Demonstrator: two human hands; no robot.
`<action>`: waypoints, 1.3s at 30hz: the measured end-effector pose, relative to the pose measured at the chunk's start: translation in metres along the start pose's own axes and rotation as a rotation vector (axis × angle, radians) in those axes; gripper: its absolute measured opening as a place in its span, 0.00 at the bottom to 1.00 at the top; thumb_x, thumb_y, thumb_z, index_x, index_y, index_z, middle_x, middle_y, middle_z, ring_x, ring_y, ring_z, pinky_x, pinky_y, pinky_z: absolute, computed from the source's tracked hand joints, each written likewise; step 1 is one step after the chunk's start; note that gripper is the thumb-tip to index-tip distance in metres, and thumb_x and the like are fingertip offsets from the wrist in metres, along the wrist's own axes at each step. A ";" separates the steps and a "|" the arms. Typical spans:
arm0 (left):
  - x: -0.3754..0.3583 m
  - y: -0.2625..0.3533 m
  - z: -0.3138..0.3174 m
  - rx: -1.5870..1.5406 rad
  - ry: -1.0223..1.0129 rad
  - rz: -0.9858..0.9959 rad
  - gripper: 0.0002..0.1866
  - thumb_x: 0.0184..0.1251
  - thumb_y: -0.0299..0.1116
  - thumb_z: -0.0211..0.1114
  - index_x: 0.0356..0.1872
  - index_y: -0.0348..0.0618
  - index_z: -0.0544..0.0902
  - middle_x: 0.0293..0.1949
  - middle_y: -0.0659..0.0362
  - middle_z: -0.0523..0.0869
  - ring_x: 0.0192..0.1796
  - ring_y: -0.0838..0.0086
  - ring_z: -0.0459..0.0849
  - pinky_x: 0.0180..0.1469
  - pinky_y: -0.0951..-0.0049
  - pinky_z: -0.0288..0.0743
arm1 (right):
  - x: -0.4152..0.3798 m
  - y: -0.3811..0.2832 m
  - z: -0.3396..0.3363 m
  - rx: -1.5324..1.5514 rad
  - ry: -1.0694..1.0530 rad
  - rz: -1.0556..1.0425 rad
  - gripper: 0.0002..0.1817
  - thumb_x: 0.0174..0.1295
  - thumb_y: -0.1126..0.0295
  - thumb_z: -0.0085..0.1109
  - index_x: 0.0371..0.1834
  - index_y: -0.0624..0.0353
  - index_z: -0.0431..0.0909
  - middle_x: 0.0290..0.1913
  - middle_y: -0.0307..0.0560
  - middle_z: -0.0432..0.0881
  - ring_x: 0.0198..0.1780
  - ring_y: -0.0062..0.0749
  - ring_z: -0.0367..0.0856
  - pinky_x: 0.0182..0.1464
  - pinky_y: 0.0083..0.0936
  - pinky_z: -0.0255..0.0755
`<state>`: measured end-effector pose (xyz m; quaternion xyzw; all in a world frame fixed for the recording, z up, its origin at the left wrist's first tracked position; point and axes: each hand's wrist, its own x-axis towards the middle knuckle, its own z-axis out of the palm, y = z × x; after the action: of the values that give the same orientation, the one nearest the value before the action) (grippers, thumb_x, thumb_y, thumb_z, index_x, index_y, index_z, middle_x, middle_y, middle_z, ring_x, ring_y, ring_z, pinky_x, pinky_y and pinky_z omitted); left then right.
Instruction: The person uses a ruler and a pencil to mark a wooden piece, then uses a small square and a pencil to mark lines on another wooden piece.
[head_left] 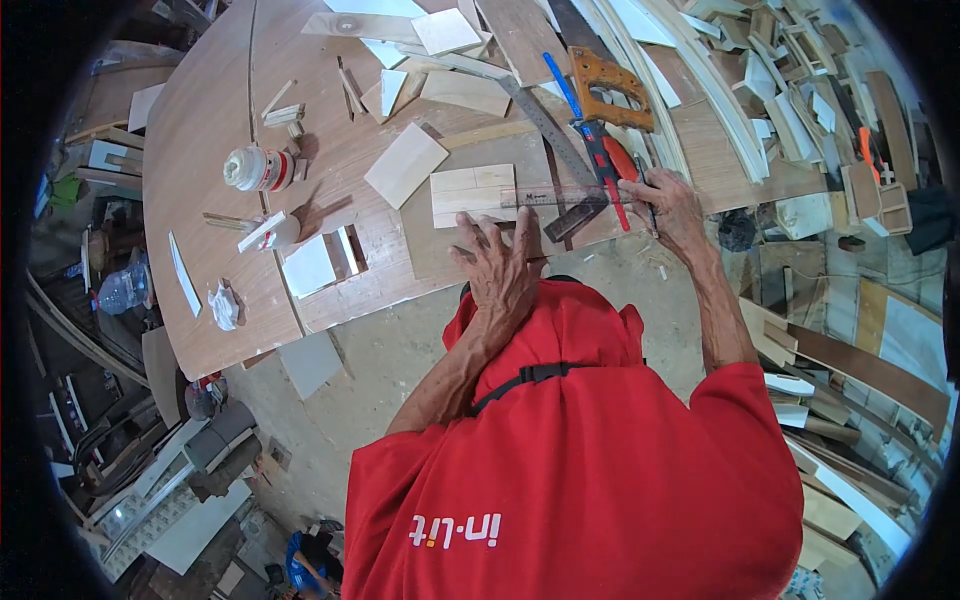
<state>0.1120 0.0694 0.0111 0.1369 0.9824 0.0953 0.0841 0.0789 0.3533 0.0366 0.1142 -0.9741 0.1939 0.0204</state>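
A small pale wooden board (pixel 455 190) with thin lines on it lies near the table's front edge. A clear ruler (pixel 545 197) lies across its right part. My left hand (pixel 497 265) rests with spread fingers on the board's near edge, the fingertips close to the ruler. To the right, my right hand (pixel 672 210) is closed round a thin dark pencil-like tool (pixel 653 218), beside the ruler's right end; its tip is too small to make out. A dark try square (pixel 575 218) lies partly under the ruler, next to a red and black tool (pixel 607 175).
Behind my right hand lies a handsaw with a wooden handle (pixel 610 90). Wood offcuts (pixel 407 165) and a white glue jar (pixel 258 169) stand or lie on the table (pixel 350 250). Long strips (pixel 690 90) run along the right. Scrap wood piles (pixel 830 400) flank the floor.
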 end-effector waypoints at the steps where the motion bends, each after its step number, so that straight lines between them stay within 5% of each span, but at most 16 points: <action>1: 0.000 0.000 0.001 -0.002 0.016 0.003 0.44 0.59 0.52 0.71 0.77 0.65 0.61 0.70 0.37 0.61 0.77 0.28 0.45 0.59 0.15 0.56 | 0.001 0.003 0.001 0.011 0.009 -0.022 0.18 0.51 0.73 0.71 0.48 0.50 0.87 0.35 0.44 0.78 0.42 0.40 0.79 0.44 0.38 0.74; 15: -0.001 0.000 -0.003 0.037 -0.033 0.009 0.43 0.61 0.56 0.68 0.77 0.65 0.61 0.71 0.31 0.58 0.77 0.28 0.45 0.62 0.19 0.54 | 0.002 0.006 0.004 0.022 0.009 -0.038 0.19 0.51 0.74 0.70 0.49 0.51 0.86 0.34 0.46 0.77 0.42 0.42 0.79 0.47 0.40 0.74; 23: 0.001 0.001 -0.004 0.049 -0.046 -0.007 0.48 0.60 0.55 0.69 0.79 0.55 0.56 0.71 0.32 0.60 0.77 0.29 0.46 0.62 0.19 0.54 | 0.002 0.004 0.004 0.024 0.010 -0.034 0.17 0.52 0.70 0.71 0.48 0.49 0.87 0.36 0.42 0.78 0.44 0.38 0.79 0.48 0.38 0.73; 39: -0.001 0.000 -0.001 -0.024 0.013 0.008 0.45 0.60 0.52 0.70 0.78 0.62 0.58 0.68 0.37 0.62 0.77 0.27 0.44 0.59 0.13 0.53 | 0.000 0.005 0.005 0.025 0.040 -0.065 0.18 0.53 0.72 0.70 0.49 0.51 0.86 0.34 0.45 0.76 0.42 0.41 0.78 0.45 0.39 0.74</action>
<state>0.1128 0.0694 0.0122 0.1391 0.9811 0.1085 0.0790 0.0781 0.3554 0.0298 0.1422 -0.9668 0.2077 0.0445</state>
